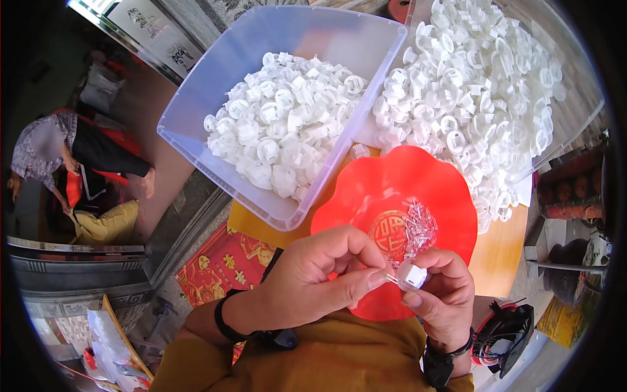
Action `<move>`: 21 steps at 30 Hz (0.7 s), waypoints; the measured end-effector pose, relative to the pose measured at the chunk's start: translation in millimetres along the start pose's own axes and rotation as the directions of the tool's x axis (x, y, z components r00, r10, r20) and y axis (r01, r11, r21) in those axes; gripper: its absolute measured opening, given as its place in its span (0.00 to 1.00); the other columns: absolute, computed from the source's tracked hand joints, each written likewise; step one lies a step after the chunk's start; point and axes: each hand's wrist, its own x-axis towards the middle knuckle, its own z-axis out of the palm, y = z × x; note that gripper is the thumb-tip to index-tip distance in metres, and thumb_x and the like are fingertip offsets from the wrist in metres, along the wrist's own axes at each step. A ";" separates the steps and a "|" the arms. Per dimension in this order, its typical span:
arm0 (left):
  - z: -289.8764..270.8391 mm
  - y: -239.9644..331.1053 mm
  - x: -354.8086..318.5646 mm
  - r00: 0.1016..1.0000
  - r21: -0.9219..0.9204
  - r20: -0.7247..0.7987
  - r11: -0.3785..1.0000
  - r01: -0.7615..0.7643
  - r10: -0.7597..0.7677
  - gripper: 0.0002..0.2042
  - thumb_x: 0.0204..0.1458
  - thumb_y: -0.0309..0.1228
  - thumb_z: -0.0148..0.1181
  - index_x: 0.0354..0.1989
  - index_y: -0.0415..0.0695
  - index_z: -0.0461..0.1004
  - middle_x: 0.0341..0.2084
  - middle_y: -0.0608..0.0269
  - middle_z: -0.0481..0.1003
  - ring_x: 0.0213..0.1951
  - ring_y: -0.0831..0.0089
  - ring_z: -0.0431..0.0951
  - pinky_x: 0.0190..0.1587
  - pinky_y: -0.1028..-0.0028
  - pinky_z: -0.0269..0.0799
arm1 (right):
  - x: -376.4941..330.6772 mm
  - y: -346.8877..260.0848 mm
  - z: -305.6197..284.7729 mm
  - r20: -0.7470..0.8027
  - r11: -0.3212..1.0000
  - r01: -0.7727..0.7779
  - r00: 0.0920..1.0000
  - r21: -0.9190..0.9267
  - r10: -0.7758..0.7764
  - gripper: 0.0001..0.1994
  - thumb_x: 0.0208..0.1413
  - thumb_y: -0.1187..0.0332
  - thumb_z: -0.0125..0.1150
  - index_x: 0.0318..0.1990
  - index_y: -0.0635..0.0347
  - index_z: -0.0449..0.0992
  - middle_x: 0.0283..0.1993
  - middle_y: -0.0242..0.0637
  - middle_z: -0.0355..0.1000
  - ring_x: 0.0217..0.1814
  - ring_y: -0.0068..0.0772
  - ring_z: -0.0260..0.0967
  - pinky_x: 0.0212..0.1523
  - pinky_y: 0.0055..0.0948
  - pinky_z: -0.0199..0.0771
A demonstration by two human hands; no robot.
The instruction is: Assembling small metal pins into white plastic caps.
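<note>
Above the red scalloped bowl [346,196], near its lower edge, a white part [413,274] with a clear round base is held in the right hand [445,294], gripped narrowly between thumb and bent fingers, its left side exposed. By the left hand [330,277], a slender pin [392,279] is pinched between thumb and forefinger and pointed rightward at that exposed side; whether it is seated in the part cannot be told. In the bowl, right of a gold printed emblem [390,230], a heap of similar pins [420,228] is contained. Beyond the bowl, many white pieces [281,117] are held in a translucent bin [326,29]; to its right, a larger pile [470,78] is held in a second clear bin [581,117]. The bowl is supported on a wooden table [499,251].
</note>
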 end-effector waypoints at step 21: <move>2.0 -5.3 -3.7 0.976 0.234 0.085 0.948 -0.216 0.201 0.07 0.51 0.16 0.53 0.38 0.34 0.67 0.37 0.48 0.73 0.31 0.79 0.73 0.33 0.80 0.71 | -1.3 3.8 0.0 0.175 0.999 -0.008 0.984 0.032 0.002 0.18 0.53 0.88 0.47 0.51 0.67 0.65 0.57 0.50 0.62 0.58 0.41 0.64 0.54 0.40 0.73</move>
